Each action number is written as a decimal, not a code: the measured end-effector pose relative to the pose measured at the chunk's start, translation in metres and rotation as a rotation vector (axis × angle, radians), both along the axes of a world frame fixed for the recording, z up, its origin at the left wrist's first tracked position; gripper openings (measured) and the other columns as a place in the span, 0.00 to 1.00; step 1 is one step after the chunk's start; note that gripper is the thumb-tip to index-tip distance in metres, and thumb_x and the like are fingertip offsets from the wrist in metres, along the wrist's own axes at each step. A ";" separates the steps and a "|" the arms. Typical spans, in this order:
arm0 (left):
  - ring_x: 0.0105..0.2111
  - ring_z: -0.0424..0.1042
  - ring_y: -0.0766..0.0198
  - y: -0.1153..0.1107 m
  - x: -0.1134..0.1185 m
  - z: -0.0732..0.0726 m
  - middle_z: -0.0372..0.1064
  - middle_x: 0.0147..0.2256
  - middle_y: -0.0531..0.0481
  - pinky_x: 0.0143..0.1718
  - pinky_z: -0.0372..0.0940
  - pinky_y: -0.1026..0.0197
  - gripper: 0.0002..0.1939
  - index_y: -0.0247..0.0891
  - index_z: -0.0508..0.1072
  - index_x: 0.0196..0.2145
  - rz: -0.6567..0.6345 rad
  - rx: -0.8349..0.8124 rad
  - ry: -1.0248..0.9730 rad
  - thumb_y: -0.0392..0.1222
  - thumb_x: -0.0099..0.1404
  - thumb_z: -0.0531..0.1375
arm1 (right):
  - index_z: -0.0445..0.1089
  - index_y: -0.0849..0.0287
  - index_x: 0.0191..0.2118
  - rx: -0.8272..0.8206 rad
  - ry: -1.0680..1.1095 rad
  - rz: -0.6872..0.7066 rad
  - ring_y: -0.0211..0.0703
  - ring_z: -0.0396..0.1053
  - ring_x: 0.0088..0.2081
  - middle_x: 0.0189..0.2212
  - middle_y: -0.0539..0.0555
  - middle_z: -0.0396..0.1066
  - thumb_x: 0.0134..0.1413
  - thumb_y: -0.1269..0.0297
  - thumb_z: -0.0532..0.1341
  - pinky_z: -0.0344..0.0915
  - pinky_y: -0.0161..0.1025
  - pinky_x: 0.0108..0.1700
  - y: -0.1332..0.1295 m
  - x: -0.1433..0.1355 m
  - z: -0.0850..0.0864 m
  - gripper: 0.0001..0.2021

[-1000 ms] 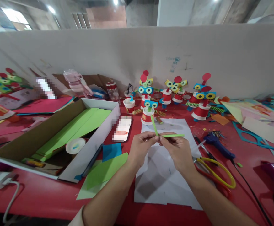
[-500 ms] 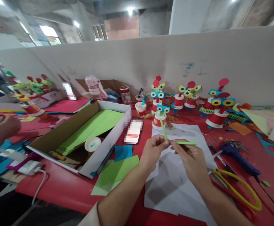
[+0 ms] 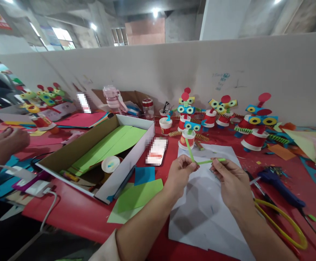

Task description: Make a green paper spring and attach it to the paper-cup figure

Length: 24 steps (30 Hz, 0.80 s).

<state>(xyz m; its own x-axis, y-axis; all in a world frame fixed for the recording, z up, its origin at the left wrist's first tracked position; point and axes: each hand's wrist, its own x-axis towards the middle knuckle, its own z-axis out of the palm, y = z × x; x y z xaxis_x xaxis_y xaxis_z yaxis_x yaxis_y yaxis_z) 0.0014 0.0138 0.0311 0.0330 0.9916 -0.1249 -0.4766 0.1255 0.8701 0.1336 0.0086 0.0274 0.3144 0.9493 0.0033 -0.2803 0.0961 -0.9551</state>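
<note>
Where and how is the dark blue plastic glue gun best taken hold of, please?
I'd take the dark blue plastic glue gun by its long handle, coming from above and the near right: it lies flat, its handle slanting that way. The right grip, the nearer, would first need to release the narrow green paper strip.

Pink bottle (image 3: 111, 97), red-lidded jar (image 3: 148, 108), white plug (image 3: 37, 188)
</note>
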 end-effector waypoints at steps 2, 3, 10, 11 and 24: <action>0.27 0.67 0.68 -0.001 0.001 0.000 0.67 0.22 0.55 0.38 0.59 0.61 0.11 0.37 0.65 0.21 -0.002 0.023 -0.021 0.38 0.48 0.66 | 0.77 0.55 0.27 0.037 0.013 -0.026 0.34 0.62 0.27 0.22 0.47 0.70 0.35 0.57 0.75 0.57 0.33 0.30 0.000 0.002 -0.002 0.12; 0.27 0.67 0.68 -0.001 0.002 0.000 0.67 0.22 0.55 0.37 0.59 0.61 0.10 0.37 0.65 0.21 0.001 0.032 -0.025 0.38 0.48 0.66 | 0.76 0.55 0.27 0.055 0.011 -0.027 0.34 0.61 0.27 0.22 0.46 0.69 0.37 0.57 0.74 0.57 0.33 0.30 0.000 0.002 -0.003 0.11; 0.27 0.67 0.68 -0.002 0.003 -0.002 0.67 0.22 0.55 0.36 0.59 0.62 0.09 0.37 0.66 0.22 0.014 0.048 -0.003 0.37 0.48 0.65 | 0.76 0.55 0.31 0.115 -0.051 0.032 0.34 0.63 0.29 0.26 0.47 0.71 0.47 0.56 0.70 0.59 0.33 0.33 -0.003 0.000 -0.002 0.09; 0.27 0.67 0.68 -0.002 0.002 -0.002 0.67 0.22 0.55 0.36 0.59 0.62 0.09 0.37 0.66 0.22 0.008 0.049 0.003 0.37 0.48 0.65 | 0.76 0.55 0.32 0.116 -0.064 0.047 0.33 0.63 0.29 0.26 0.47 0.71 0.46 0.56 0.70 0.59 0.33 0.33 -0.003 -0.001 -0.001 0.09; 0.27 0.66 0.68 0.003 0.001 -0.007 0.66 0.22 0.56 0.36 0.59 0.61 0.09 0.38 0.65 0.21 0.132 0.047 -0.013 0.36 0.47 0.65 | 0.76 0.57 0.31 0.143 0.100 -0.124 0.34 0.68 0.26 0.26 0.48 0.74 0.41 0.64 0.71 0.63 0.33 0.30 0.000 0.002 0.013 0.08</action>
<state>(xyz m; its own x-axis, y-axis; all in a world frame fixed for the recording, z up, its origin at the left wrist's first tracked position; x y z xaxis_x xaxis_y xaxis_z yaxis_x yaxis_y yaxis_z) 0.0020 0.0173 0.0239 -0.0968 0.9922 -0.0787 -0.4979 0.0202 0.8670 0.1357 0.0091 0.0401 0.4340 0.8956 0.0979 -0.3510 0.2681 -0.8972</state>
